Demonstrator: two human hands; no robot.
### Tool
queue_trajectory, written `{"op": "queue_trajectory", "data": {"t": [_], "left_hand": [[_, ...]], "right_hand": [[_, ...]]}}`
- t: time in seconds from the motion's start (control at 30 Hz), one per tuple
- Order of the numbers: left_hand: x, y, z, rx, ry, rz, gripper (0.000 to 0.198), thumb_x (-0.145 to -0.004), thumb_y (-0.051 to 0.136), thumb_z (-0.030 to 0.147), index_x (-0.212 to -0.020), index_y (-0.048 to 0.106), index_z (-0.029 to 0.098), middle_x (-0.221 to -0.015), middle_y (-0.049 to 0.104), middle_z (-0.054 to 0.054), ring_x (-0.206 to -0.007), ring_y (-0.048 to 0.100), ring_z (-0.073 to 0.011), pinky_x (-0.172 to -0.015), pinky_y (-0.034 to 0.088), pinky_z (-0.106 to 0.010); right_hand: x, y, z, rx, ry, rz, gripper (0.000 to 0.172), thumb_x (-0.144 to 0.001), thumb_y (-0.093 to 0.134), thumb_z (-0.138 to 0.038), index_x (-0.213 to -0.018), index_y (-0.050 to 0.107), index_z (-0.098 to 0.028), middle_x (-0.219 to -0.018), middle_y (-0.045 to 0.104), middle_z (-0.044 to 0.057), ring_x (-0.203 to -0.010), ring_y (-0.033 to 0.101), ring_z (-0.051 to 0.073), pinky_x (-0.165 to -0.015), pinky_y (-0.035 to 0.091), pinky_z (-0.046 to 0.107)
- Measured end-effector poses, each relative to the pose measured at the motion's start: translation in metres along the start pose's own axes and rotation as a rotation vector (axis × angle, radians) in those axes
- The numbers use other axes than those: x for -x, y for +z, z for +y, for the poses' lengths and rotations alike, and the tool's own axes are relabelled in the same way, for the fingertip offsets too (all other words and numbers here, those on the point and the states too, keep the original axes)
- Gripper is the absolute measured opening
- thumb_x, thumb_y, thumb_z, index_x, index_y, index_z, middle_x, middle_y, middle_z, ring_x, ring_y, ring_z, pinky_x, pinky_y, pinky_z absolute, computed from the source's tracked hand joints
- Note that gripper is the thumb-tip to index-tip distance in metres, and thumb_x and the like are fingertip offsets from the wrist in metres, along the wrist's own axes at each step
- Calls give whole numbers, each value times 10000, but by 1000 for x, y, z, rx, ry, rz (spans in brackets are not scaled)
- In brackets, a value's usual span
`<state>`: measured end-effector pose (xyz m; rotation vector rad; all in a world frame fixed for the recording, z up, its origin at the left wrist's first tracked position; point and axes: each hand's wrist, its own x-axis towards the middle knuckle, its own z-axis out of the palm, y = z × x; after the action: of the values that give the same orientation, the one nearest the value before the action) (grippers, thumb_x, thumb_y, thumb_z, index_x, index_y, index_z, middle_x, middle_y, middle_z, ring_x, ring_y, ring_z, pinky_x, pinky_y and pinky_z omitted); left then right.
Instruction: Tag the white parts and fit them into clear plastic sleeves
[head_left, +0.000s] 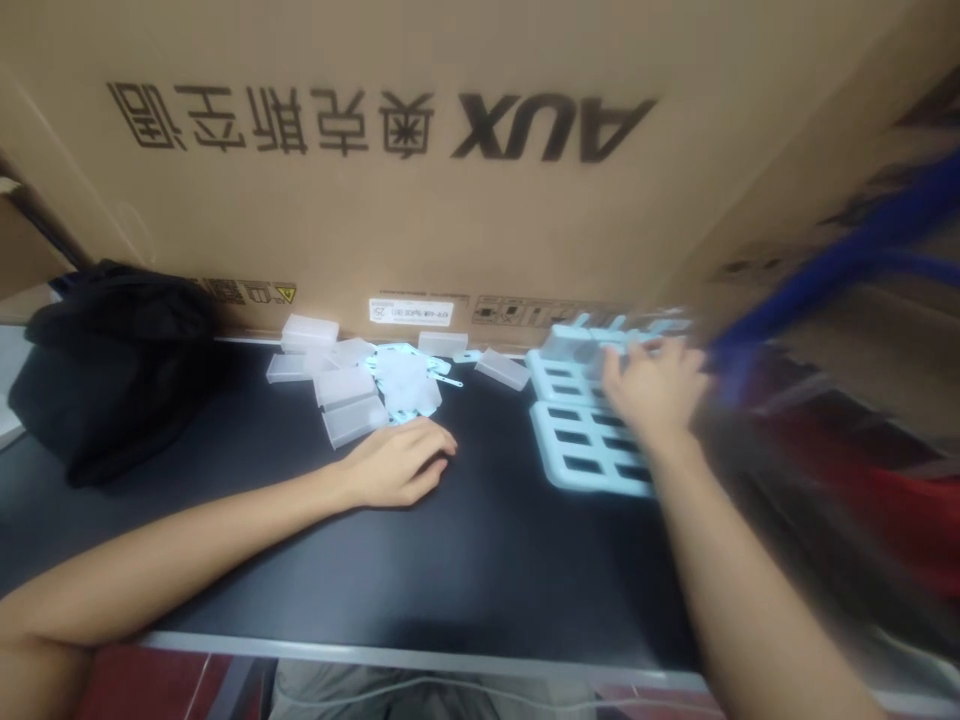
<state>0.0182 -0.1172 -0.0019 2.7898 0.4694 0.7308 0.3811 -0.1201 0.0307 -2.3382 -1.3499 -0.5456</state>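
Note:
My left hand [401,465] rests on the black table [465,560], fingers curled loosely, just below a heap of small translucent plastic boxes [345,405] and thin white plastic pieces [409,380]. I cannot make out anything in it. My right hand [652,385] reaches over pale blue plastic trays [581,440] with rectangular slots, its fingers on the upper tray near the back. That hand is blurred by motion, so its grip is unclear.
A large brown cardboard box [480,160] with printed lettering stands along the table's back edge. A black bag [112,360] lies at the left. Blurred blue and red shapes [847,260] fill the right side. The table's front edge [420,655] runs along the bottom.

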Motion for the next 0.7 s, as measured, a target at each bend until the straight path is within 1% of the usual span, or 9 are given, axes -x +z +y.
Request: {"op": "queue_trajectory", "data": {"t": [0.17, 0.27, 0.33, 0.37, 0.47, 0.5, 0.53, 0.6, 0.7], "left_hand": [[-2, -2, 2, 20, 22, 21, 117, -1000, 504, 195, -1037, 615, 195, -1093, 735, -60, -1036, 692, -182, -915, 581, -309], [-3, -3, 3, 16, 14, 20, 123, -994, 508, 191, -1032, 625, 193, -1061, 738, -60, -1009, 693, -176, -898, 577, -300], [-3, -4, 4, 11, 12, 7, 129, -992, 509, 193, -1037, 630, 193, -1044, 737, -61, -994, 692, -175, -887, 576, -298], [-3, -4, 4, 8, 14, -2, 133, -991, 508, 193, -1039, 632, 193, -1039, 736, -61, -987, 691, -175, -882, 575, -298], [-4, -4, 4, -22, 23, -28, 146, -990, 502, 191, -1036, 640, 192, -1035, 734, -64, -970, 684, -179, -866, 574, -304], [-5, -4, 4, -45, 23, -34, 149, -989, 499, 188, -1029, 643, 190, -1037, 734, -67, -976, 682, -185, -874, 573, -315], [-5, -4, 4, -78, 17, -35, 151, -986, 499, 185, -1023, 646, 188, -1050, 736, -71, -999, 679, -196, -895, 570, -334], [-6, -4, 5, -165, -11, -24, 155, -979, 505, 187, -1029, 652, 186, -1124, 735, -88, -1106, 663, -237, -977, 548, -398], [-6, -4, 8, -321, -97, -4, 217, -960, 529, 220, -1127, 659, 173, -1347, 668, -139, -1344, 549, -349, -1109, 462, -546]], "right_hand": [[-1, -3, -1, 25, 13, -32, 636, -1026, 288, -479, -1279, 692, -58, -1354, 534, 283, -1216, 437, 415, -943, 377, 537], [-2, 0, 5, -35, -31, -20, 685, -1033, 268, -529, -1260, 705, -53, -1327, 539, 317, -1198, 444, 426, -910, 367, 548], [-2, 2, 9, -90, -56, -3, 709, -1023, 299, -569, -1280, 694, -39, -1302, 543, 354, -1188, 454, 448, -895, 363, 571], [-1, 2, 9, -106, -53, 8, 719, -1014, 338, -579, -1328, 660, -18, -1304, 536, 377, -1195, 454, 464, -899, 360, 586], [3, -4, 3, -112, 7, 79, 775, -985, 463, -540, -1500, 469, 39, -1387, 472, 418, -1256, 433, 498, -957, 347, 617], [5, -8, -2, -112, 11, 102, 768, -983, 480, -526, -1511, 451, 31, -1412, 458, 410, -1275, 426, 497, -979, 345, 616], [6, -12, -10, -115, -9, 113, 721, -993, 471, -509, -1492, 480, 12, -1420, 463, 389, -1286, 426, 490, -996, 346, 609], [9, -19, -29, -121, -139, 72, 579, -1021, 419, -458, -1373, 599, -35, -1376, 522, 327, -1287, 443, 462, -1012, 364, 583], [13, -23, -69, -127, -528, -109, 453, -1037, 373, -349, -1216, 687, -76, -1245, 627, 249, -1227, 505, 401, -998, 408, 523]]}}
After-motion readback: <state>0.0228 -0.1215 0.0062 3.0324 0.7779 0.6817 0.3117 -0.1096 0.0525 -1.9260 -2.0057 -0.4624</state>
